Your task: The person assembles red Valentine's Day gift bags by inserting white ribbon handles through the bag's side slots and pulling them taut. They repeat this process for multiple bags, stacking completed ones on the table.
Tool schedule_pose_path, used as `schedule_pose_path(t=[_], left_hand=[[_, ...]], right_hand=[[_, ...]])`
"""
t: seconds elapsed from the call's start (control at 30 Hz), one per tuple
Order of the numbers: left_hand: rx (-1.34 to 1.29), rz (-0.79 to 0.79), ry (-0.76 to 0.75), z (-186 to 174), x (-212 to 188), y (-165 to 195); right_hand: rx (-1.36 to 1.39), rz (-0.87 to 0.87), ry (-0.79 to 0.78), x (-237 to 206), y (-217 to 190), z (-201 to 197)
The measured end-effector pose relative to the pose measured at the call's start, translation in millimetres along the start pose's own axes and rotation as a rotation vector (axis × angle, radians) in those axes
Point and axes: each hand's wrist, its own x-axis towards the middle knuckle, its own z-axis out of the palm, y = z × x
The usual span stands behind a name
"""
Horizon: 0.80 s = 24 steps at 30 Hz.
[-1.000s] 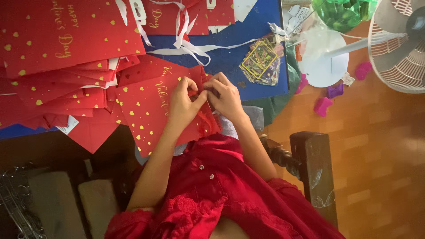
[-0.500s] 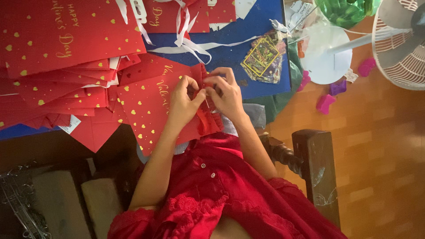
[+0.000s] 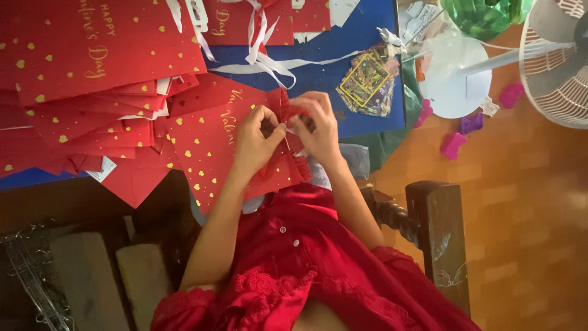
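Red paper gift bag with gold hearts and gold script [image 3: 214,138], lying flat at centre frame, its top edge under my hands. My left hand [image 3: 257,138] pinches the bag's folded top with thumb and fingertips closed on it. My right hand [image 3: 315,129] is closed on the same edge from the other side, fingers curled over a small red piece; whether that is a handle end or a fold I cannot tell.

Step in hand, as I judge it: working the top edge of the bag, likely fixing or threading something there. The next move would call for a steady pinch on both sides so the paper does not crease.

Outward: stack of matching flat red paper bags [image 3: 92,67], upper left, overlapping. White ribbon strips [image 3: 269,58] loose on the blue table surface [image 3: 361,43], top centre.

Containers: the bags lie flat, apparently empty. Green translucent vessel [image 3: 484,15], top right, contents not discernible. White fan [image 3: 557,67] at right edge.
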Motion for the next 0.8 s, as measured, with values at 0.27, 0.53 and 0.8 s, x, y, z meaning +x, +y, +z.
schedule_pose_path(t=[0.27, 0.53, 0.8], left_hand=[[-0.028, 0.002, 0.001, 1, -6, 3], [-0.041, -0.051, -0.024, 5, -5, 9], [-0.013, 0.016, -0.006, 6, -9, 4]], right_hand=[[-0.064, -0.027, -0.098, -7, -6, -5], [0.12, 0.084, 0.003, -1, -8, -12], [-0.168, -0.111, -0.013, -11, -11, -5]])
